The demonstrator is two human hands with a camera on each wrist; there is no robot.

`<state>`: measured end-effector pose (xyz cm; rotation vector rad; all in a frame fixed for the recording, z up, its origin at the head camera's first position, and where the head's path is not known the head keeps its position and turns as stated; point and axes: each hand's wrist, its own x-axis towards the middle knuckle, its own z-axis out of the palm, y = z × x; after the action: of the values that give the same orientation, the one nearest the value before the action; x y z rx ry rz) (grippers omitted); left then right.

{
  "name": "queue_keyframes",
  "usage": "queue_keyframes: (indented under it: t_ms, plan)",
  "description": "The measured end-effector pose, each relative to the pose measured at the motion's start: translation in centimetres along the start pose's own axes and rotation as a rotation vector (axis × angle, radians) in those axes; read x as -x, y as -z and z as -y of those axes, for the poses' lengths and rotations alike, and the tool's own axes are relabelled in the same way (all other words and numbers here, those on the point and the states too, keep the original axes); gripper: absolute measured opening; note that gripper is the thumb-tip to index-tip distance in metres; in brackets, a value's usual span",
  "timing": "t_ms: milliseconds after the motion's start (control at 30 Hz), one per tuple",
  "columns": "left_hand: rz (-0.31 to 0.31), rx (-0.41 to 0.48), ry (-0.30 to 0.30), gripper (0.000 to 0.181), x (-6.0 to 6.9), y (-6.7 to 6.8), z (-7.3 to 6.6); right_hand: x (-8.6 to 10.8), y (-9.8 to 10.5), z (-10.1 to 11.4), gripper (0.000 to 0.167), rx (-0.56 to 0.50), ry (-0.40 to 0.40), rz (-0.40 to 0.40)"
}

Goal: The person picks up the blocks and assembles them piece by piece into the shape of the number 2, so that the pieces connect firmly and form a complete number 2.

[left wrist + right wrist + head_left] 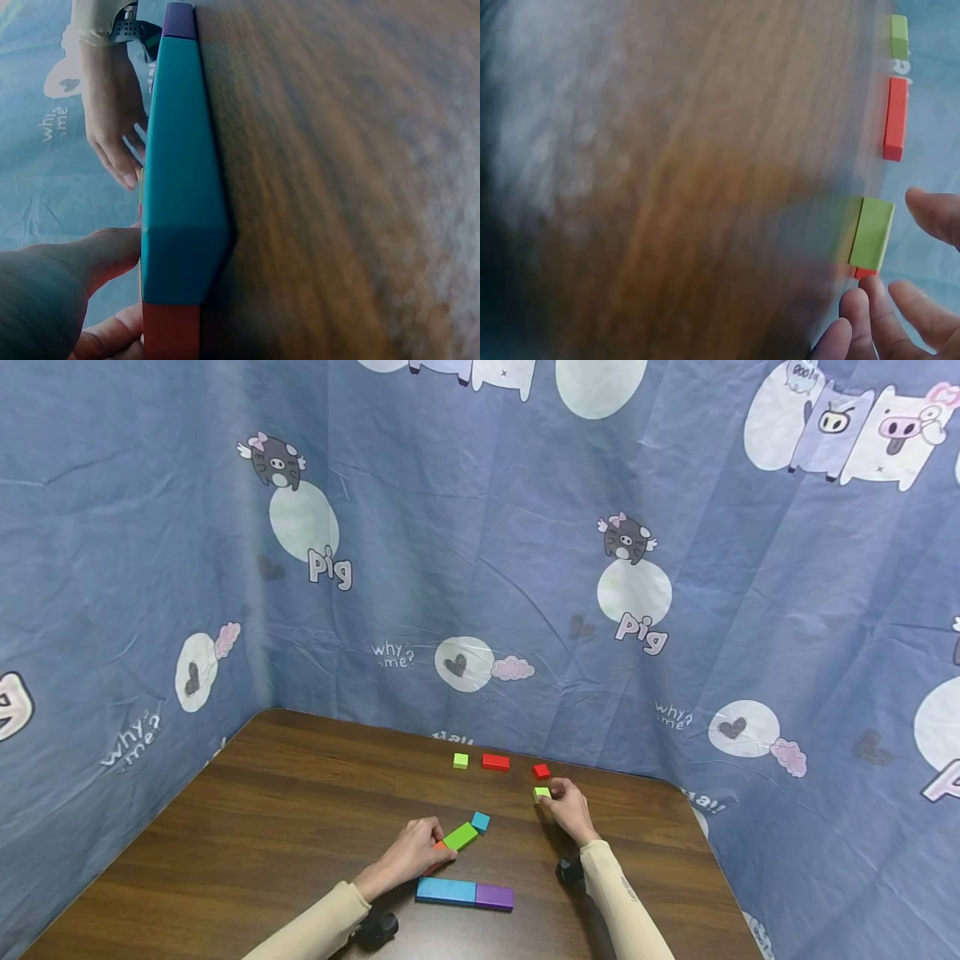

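Observation:
My left hand pinches an orange block lying on the table, its fingers covering much of it. A green block meets the orange one's far end, and a small blue cube sits at the green one's far corner. In the right wrist view, the thumb and fingers of my right hand are spread around a lime-green cube, with a gap between thumb and cube. From the head view, my right hand is just right of that cube. A small red block lies behind it.
A long blue block lies end to end with a purple block in front of my left hand. Toward the back edge are another lime-green cube and a red block. A blue patterned curtain borders the wooden table.

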<state>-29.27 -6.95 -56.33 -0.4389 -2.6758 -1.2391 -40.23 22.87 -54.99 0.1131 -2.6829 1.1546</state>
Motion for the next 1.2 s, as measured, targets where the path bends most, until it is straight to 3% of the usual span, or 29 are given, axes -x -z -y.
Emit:
queue_keyframes:
  t_ms: [200, 433, 767, 1200]
  plan:
    - [0.006, -0.014, 0.006, 0.032, -0.06, 0.05, -0.01, -0.11, -0.14, 0.12, 0.054, -0.002, -0.064, 0.000]
    - [0.000, -0.014, 0.003, 0.032, -0.06, 0.04, 0.00, -0.18, -0.10, 0.28, 0.050, 0.031, -0.089, 0.006]
    - [0.015, 0.007, 0.026, 0.032, 0.01, -0.03, -0.05, -0.12, -0.37, 0.06, 0.035, 0.043, -0.094, 0.001]
    - [0.011, 0.004, 0.034, 0.033, -0.10, -0.15, -0.03, 0.09, -0.11, 0.01, 0.031, 0.011, -0.056, 0.018]
